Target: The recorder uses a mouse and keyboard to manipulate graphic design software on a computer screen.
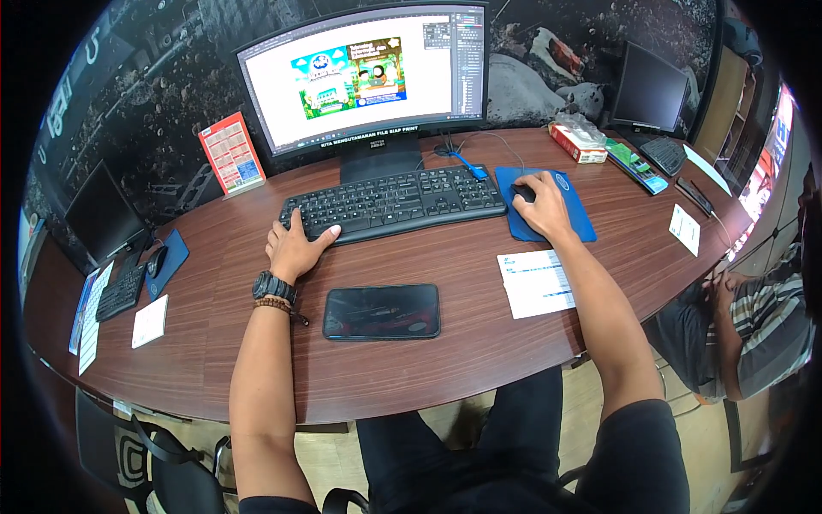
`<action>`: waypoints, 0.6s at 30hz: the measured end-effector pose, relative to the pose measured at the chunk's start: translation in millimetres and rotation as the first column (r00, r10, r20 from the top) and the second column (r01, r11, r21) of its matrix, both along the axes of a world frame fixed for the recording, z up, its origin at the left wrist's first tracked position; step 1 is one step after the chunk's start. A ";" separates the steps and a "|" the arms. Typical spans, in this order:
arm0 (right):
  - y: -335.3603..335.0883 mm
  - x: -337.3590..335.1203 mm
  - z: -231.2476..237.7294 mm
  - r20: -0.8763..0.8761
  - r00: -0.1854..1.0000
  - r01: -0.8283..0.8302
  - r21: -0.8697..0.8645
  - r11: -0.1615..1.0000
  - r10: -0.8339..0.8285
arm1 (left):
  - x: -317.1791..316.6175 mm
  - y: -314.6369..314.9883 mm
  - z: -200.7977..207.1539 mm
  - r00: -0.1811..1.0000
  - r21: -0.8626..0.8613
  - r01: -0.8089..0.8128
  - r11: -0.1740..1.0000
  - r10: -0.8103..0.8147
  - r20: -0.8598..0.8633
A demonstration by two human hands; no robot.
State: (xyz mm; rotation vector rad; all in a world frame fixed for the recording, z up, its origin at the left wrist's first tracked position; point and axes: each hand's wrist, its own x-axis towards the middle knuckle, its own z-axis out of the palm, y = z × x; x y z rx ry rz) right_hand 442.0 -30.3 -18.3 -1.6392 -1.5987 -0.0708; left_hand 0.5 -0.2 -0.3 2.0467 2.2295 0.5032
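The left hand lies flat and spread on the keyboard's left end. Right of the keyboard, the right hand cups the mouse on its pad. A forearm sweep could likely knock the phone, just before the keyboard.

three monitors, three keyboards, two mice

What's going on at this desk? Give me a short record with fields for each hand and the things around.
left hand: rests on the left end of the black keyboard
right hand: covers a mouse on a blue mouse pad
between the arms: dark phone lying flat, screen off
near right forearm: white paper slip
behind keyboard: curved monitor, lit
surface: brown wooden desk
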 end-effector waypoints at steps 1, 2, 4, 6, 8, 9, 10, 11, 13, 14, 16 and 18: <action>0.0 0.0 0.1 0.000 1.000 0.002 -0.004 1.000 -0.002 | 0.0 -0.1 0.2 1.000 -0.001 0.000 1.000 0.000 -0.001; -0.2 -0.4 0.5 0.000 1.000 0.001 -0.004 1.000 -0.001 | -0.2 -0.3 0.3 1.000 -0.001 0.000 1.000 0.000 -0.002; -0.3 -1.7 1.0 -0.003 1.000 0.010 -0.010 1.000 -0.010 | -0.8 -0.6 0.5 1.000 0.003 0.003 1.000 -0.003 0.002; -0.1 -2.7 0.4 -0.006 1.000 0.014 -0.008 1.000 -0.014 | -1.4 -0.4 0.2 1.000 0.001 0.001 1.000 -0.001 0.001; -0.1 -3.1 0.3 -0.009 1.000 0.019 -0.006 1.000 -0.019 | -1.6 0.3 -0.5 1.000 -0.002 -0.001 1.000 0.001 0.000; -0.3 -2.7 0.5 -0.013 1.000 0.017 -0.003 1.000 -0.017 | -1.3 0.8 -1.0 1.000 -0.001 0.000 1.000 0.000 -0.001; -0.6 -2.3 0.8 -0.018 1.000 0.014 -0.001 1.000 -0.014 | -1.1 0.9 -1.3 1.000 0.000 0.001 1.000 -0.001 -0.002; -0.6 -1.6 1.1 -0.018 1.000 0.013 0.000 1.000 -0.013 | -0.4 0.5 -0.7 1.000 0.001 0.000 1.000 0.000 -0.002; -0.6 0.0 1.8 0.009 0.999 0.039 -0.019 0.999 -0.039 | 0.8 -0.5 0.6 1.000 -0.001 0.006 1.000 -0.006 -0.002; -0.6 -0.7 2.1 0.009 0.999 0.037 -0.019 0.999 -0.037 | 0.1 -0.2 0.0 1.000 -0.001 0.005 1.000 -0.005 -0.002; -1.1 -1.9 2.6 0.000 0.999 0.047 -0.030 0.998 -0.047 | -1.1 0.8 -1.9 1.000 -0.004 0.002 1.000 -0.002 -0.006; -0.4 0.3 1.0 0.011 0.999 0.048 -0.023 0.999 -0.047 | 0.1 0.1 -0.6 1.000 -0.004 0.005 1.000 -0.005 -0.004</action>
